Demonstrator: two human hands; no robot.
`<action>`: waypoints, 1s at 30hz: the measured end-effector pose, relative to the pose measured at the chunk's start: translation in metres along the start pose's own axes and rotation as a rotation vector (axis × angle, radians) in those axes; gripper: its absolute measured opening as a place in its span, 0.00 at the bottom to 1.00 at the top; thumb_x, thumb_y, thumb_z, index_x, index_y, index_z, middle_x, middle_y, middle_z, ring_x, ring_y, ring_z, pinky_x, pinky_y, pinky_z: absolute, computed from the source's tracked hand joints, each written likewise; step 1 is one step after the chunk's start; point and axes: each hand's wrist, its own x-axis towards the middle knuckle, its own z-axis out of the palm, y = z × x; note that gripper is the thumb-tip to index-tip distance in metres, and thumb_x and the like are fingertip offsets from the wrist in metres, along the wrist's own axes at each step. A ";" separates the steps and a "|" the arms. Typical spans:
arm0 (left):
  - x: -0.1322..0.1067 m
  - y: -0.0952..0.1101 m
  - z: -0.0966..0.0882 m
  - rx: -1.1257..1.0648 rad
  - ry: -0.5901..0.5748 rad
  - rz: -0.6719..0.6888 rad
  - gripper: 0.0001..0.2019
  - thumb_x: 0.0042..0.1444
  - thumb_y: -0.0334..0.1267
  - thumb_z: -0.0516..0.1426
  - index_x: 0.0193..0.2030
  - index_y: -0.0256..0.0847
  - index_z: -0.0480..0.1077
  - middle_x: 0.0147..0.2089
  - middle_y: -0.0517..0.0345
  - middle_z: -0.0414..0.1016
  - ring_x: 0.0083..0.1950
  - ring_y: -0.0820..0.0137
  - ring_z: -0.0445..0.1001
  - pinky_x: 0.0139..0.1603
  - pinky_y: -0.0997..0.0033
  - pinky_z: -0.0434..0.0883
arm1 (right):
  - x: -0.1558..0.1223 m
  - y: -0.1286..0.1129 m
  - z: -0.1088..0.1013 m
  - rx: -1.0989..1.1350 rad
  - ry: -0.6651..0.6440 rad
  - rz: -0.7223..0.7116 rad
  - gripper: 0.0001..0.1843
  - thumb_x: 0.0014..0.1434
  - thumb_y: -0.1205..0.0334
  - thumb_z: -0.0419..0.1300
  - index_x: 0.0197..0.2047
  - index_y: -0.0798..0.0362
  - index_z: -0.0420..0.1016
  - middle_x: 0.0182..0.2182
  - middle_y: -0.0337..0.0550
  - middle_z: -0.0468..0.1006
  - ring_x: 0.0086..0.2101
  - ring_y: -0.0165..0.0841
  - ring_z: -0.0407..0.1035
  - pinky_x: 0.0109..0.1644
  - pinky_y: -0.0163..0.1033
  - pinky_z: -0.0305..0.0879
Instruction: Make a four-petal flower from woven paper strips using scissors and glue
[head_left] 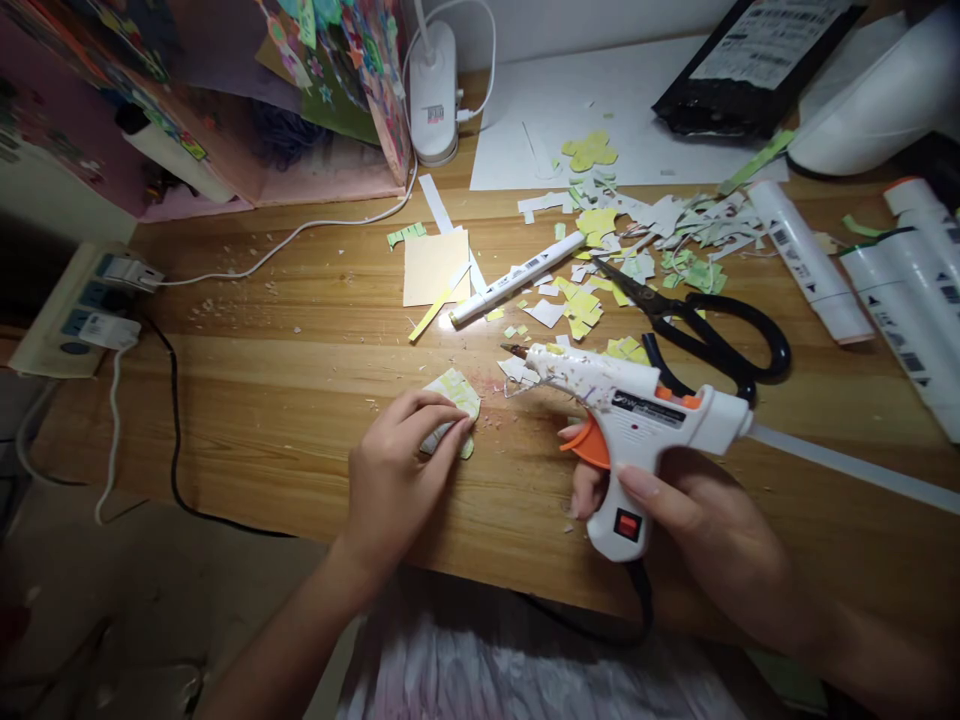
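Note:
My right hand [697,520] is wrapped round the grip of a white hot glue gun [637,400] with an orange trigger, its nozzle pointing left over the desk. A white glue stick [847,460] sticks out of its back end. My left hand [412,460] pinches a small yellow-green and white paper cutout [459,392] at the desk's middle, thumb and fingertips together on it; part of the cutout is hidden under the fingers. Just beyond the gun lie black-handled scissors [697,325].
Paper scraps [675,220] and a capped marker [517,280] lie on the wooden desk [285,400], near a cream paper square [431,265]. More markers [810,260] lie right. A power strip [67,310] with cables is at left; a decorated box [330,170] stands behind.

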 end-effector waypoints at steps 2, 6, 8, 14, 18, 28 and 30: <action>0.001 0.000 -0.001 -0.015 -0.024 -0.022 0.04 0.57 0.34 0.57 0.36 0.41 0.74 0.39 0.58 0.73 0.41 0.71 0.72 0.42 0.73 0.67 | 0.000 -0.001 0.000 -0.005 0.005 -0.003 0.21 0.62 0.46 0.48 0.29 0.49 0.73 0.28 0.40 0.74 0.30 0.33 0.67 0.31 0.34 0.63; 0.004 0.000 -0.003 -0.045 -0.101 -0.078 0.06 0.60 0.33 0.54 0.36 0.41 0.72 0.39 0.58 0.72 0.41 0.72 0.70 0.41 0.73 0.65 | -0.001 -0.003 0.001 -0.013 0.032 -0.014 0.21 0.62 0.46 0.48 0.28 0.49 0.73 0.27 0.39 0.73 0.28 0.32 0.66 0.32 0.34 0.63; 0.006 -0.001 -0.005 -0.033 -0.135 -0.063 0.05 0.60 0.34 0.54 0.37 0.41 0.72 0.39 0.58 0.72 0.42 0.71 0.70 0.42 0.72 0.65 | -0.001 -0.003 0.001 -0.009 0.040 -0.014 0.21 0.62 0.46 0.48 0.28 0.49 0.73 0.26 0.38 0.73 0.27 0.31 0.66 0.31 0.34 0.63; 0.019 -0.007 -0.017 0.040 -0.343 0.130 0.07 0.61 0.33 0.53 0.39 0.41 0.72 0.38 0.58 0.71 0.40 0.71 0.69 0.40 0.71 0.64 | -0.002 -0.002 0.000 -0.012 0.031 -0.031 0.20 0.63 0.47 0.48 0.29 0.48 0.73 0.27 0.38 0.74 0.29 0.31 0.66 0.32 0.33 0.63; 0.022 -0.006 -0.020 0.090 -0.336 0.144 0.05 0.58 0.37 0.56 0.37 0.40 0.72 0.37 0.58 0.72 0.39 0.70 0.69 0.39 0.71 0.64 | 0.000 -0.003 0.000 -0.018 0.025 -0.039 0.20 0.63 0.47 0.48 0.29 0.48 0.73 0.27 0.39 0.74 0.30 0.32 0.67 0.33 0.33 0.64; 0.018 -0.006 -0.017 0.077 -0.259 0.178 0.05 0.57 0.34 0.56 0.35 0.39 0.74 0.35 0.58 0.74 0.36 0.73 0.70 0.36 0.73 0.65 | -0.005 0.001 0.000 -0.063 -0.006 0.033 0.22 0.63 0.47 0.48 0.26 0.50 0.70 0.22 0.38 0.72 0.24 0.30 0.65 0.27 0.33 0.62; 0.020 -0.006 -0.018 0.064 -0.262 0.164 0.05 0.57 0.34 0.57 0.35 0.39 0.74 0.35 0.57 0.74 0.36 0.73 0.71 0.37 0.74 0.66 | -0.008 0.003 0.001 -0.108 -0.018 0.068 0.22 0.63 0.47 0.47 0.27 0.50 0.71 0.22 0.38 0.72 0.23 0.30 0.65 0.27 0.34 0.62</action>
